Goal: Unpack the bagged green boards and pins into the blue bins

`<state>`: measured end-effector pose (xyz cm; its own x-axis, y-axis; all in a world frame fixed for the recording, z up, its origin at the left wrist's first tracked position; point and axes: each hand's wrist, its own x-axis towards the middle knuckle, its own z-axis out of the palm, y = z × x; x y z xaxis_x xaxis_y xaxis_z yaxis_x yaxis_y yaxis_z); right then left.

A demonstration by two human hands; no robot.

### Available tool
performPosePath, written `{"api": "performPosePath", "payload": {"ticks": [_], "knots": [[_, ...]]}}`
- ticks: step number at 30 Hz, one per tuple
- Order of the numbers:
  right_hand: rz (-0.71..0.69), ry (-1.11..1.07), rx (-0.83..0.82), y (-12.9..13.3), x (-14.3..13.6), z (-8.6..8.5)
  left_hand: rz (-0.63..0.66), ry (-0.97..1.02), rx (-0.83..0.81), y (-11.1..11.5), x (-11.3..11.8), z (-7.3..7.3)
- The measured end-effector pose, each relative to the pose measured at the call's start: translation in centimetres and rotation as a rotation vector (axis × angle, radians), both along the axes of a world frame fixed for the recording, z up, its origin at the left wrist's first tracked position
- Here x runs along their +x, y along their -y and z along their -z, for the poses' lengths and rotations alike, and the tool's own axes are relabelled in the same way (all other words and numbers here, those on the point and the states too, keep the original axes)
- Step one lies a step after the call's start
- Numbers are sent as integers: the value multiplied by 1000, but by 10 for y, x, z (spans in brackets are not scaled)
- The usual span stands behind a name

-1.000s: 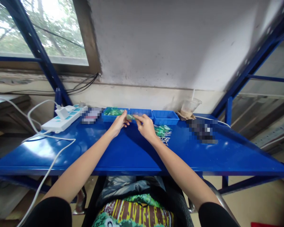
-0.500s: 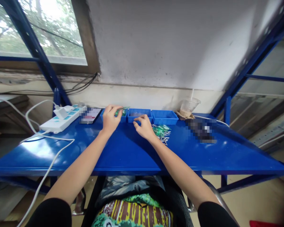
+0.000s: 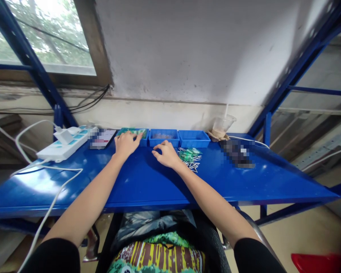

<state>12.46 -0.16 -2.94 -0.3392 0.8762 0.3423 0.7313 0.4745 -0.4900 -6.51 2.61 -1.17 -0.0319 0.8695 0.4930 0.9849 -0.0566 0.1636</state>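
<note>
My left hand (image 3: 127,144) is over the front of the left blue bin (image 3: 144,143), which holds green pieces like small circuit boards (image 3: 133,132). Its fingers are spread, and the thumb stands apart on the bin's right side. In front of the middle blue bin (image 3: 164,143), my right hand (image 3: 168,155) hovers above the table with thumb and forefinger tips close together. Anything between those tips is too small to make out. Just right of that hand lies a pile of green pieces with thin metallic leads (image 3: 191,156).
The right blue bin (image 3: 194,139) adjoins the middle one. Farther right are a plastic cup with a straw (image 3: 222,125) and a blurred dark object (image 3: 237,153). A white power strip (image 3: 65,146), its cable and a blurred flat device (image 3: 104,139) occupy the left side.
My left hand has lowered toward the left bin, and the green piece it held is no longer visible in its fingers. My right hand keeps nearly the same pose. The view has shifted slightly.
</note>
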Motion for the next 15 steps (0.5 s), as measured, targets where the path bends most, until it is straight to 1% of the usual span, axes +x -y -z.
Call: {"api": "performPosePath", "payload": {"ticks": [3, 5, 7, 8, 9, 11, 13, 15], "knots": [[-42, 75, -19, 2, -2, 1, -2, -13, -16, 5, 2, 0], [-61, 143, -30, 6, -3, -1, -5, -6, 14, 7, 4, 1], [-30, 236, -1, 12, -2, -6, -5, 19, 69, 10, 7, 3], [22, 283, 34, 14, 0, -10, 2, 38, 95, 12, 9, 3], [103, 322, 72, 16, 3, -14, 16, 57, 115, 14, 11, 4], [305, 366, 108, 18, 13, -23, 64, 88, 141, 17, 17, 4], [456, 386, 21, 16, 26, -30, 132, 101, 150, 20, 23, 3], [502, 419, -138, 10, 40, -33, 202, 102, 145, 22, 30, 3]]}}
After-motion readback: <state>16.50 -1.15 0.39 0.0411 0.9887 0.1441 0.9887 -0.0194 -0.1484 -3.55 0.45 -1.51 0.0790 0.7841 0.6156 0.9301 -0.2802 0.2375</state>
